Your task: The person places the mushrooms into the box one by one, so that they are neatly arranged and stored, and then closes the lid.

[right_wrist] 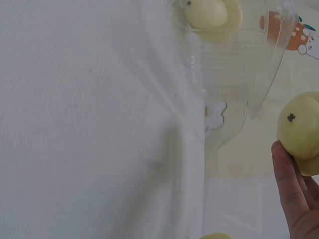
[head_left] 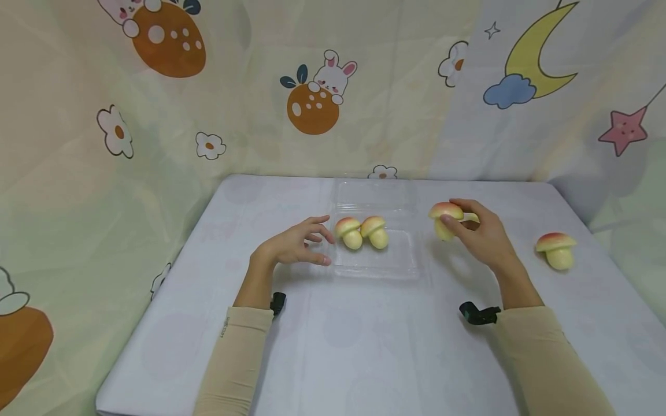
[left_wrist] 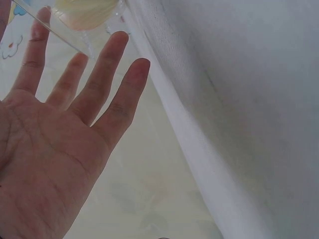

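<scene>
A clear plastic container (head_left: 374,267) lies with its lid raised at the back. Two toy mushrooms with red-and-yellow caps, one on the left (head_left: 353,239) and one on the right (head_left: 378,238), sit side by side in it. My left hand (head_left: 293,242) is at the container's left side, fingers spread and holding nothing. To the right of the container, my right hand (head_left: 484,237) pinches another mushroom (head_left: 444,230) above the table, its stem (right_wrist: 299,132) seen from below in the right wrist view. Something pale yellow (head_left: 471,218) shows behind the right fingers; I cannot tell what it is.
One more mushroom (head_left: 559,254) stands on the white-covered table (head_left: 343,346) to the far right. A patterned cloth (head_left: 250,104) hangs behind the table. Black wrist mounts are on the left wrist (head_left: 278,303) and right wrist (head_left: 478,314).
</scene>
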Available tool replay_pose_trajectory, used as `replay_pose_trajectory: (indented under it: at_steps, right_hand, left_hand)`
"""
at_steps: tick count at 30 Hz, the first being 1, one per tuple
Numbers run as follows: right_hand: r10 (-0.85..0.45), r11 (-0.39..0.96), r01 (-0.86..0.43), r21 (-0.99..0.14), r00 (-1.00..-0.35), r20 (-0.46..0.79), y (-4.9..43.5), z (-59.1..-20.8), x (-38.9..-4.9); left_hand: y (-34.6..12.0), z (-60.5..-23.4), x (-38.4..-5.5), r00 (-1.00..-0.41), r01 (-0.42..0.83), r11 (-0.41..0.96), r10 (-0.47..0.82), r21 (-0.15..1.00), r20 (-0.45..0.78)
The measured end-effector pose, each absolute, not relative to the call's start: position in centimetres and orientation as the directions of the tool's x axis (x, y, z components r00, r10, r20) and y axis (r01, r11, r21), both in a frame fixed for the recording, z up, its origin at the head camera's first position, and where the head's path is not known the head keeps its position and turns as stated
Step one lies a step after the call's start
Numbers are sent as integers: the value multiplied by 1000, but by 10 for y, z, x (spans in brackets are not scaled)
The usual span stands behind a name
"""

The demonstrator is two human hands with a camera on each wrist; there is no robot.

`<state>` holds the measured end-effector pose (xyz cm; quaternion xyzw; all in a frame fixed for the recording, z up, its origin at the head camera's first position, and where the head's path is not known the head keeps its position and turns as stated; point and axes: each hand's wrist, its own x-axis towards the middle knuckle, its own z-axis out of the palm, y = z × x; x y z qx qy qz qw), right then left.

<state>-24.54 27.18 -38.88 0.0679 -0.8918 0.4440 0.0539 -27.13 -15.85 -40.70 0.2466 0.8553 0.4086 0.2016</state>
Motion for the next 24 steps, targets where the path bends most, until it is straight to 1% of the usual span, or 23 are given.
replay_pose_trajectory:
  at_steps: [6,15,24]
  right_hand:
    - [-87,569,-176,-803,-984,155,256,-386,-251]
    - [-139,527,-265,-807,-964,226,238,-385,-256]
    - [-185,551,-281,-786,-959,213,225,-390,-262]
  left_hand:
    - [-159,-407,-272,-795,265,540,591,799,-136]
    - [-158,-406,-271,-795,259,540,591,801,-141]
    - [-159,-405,-270,-793,256,539,592,803,-145]
